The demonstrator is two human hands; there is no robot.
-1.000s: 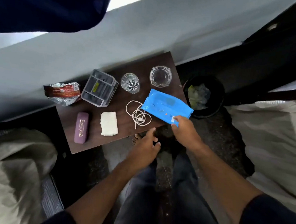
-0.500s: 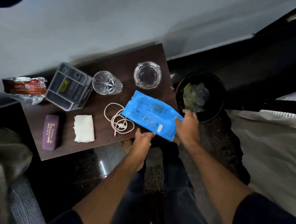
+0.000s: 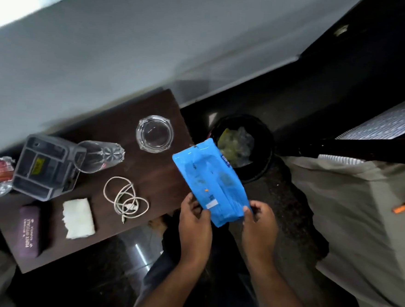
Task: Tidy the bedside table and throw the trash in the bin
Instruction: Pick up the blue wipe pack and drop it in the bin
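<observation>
While clutter covers the dark bedside table point(image 3: 147, 178) — both hands grasping a blue packet point(image 3: 209, 180) beside the bin point(image 3: 264, 153).

Hands point(image 3: 195, 222) grip blue wrapper point(image 3: 210, 181) (lifted)

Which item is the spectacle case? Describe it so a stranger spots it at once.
Start at the dark wooden table against the wall. Go to its near left corner, left of the white tissue. The case is the purple oblong lying flat with pale lettering along it, the only purple thing there.
</observation>
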